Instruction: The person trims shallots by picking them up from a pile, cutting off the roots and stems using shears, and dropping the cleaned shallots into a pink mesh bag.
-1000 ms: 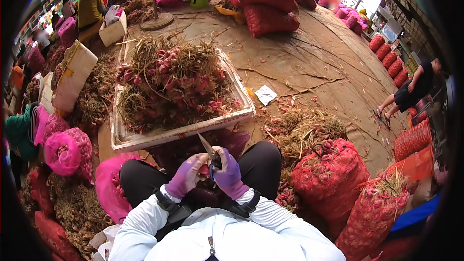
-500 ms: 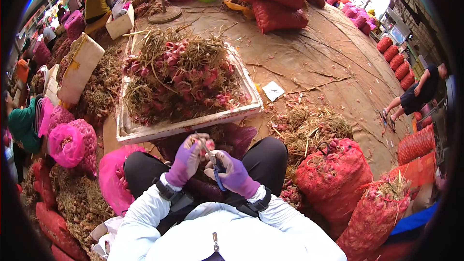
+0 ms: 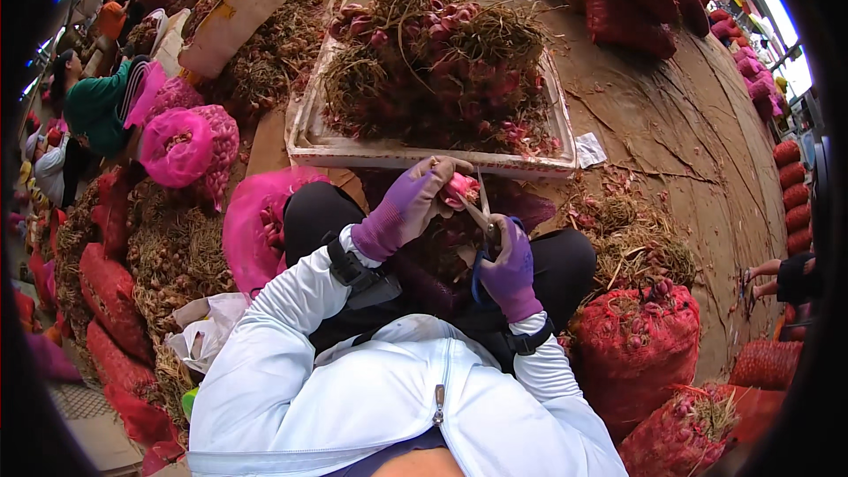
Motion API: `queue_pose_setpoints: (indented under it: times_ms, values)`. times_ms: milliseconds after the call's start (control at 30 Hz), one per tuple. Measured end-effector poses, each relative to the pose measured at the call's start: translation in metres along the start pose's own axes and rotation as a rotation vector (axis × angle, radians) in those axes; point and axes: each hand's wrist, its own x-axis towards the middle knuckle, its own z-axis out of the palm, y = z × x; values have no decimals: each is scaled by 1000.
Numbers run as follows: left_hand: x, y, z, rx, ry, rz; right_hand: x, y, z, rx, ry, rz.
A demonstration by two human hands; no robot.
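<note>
My left hand, in a purple and grey glove, is closed round a pink-red shallot above my lap. My right hand, gloved alike, grips a pair of scissors with blue handles. Their blades are spread and point up beside the shallot's cut-looking end; whether they touch it I cannot tell. Just beyond my hands stands a white foam tray, heaped with shallots that carry dry stalks and roots. Dark netting under my hands is partly hidden.
An open pink mesh bag leans by my left knee. On my right are dry trimmings and a full red net sack. Another pink bag stands left, near a person in green. Red sacks lie at the far right.
My view has shifted, so the tray appears further right and higher. The hands have moved slightly apart, and the scissor blades are now spread beside the shallot.
</note>
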Motion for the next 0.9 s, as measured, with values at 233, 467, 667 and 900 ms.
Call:
queue_pose_setpoints:
  times_ms: [233,467,667,900]
  values:
    - [0,0,-6,-10,-38,-39,-5,1,8,131,26,29]
    - [4,-6,-8,57,-35,-54,-10,13,10,17,55,24]
    - [1,-13,-20,-2,51,-47,-14,9,11,-135,35,57]
    - [-1,-32,-12,-224,95,-76,1,-6,17,459,177,226]
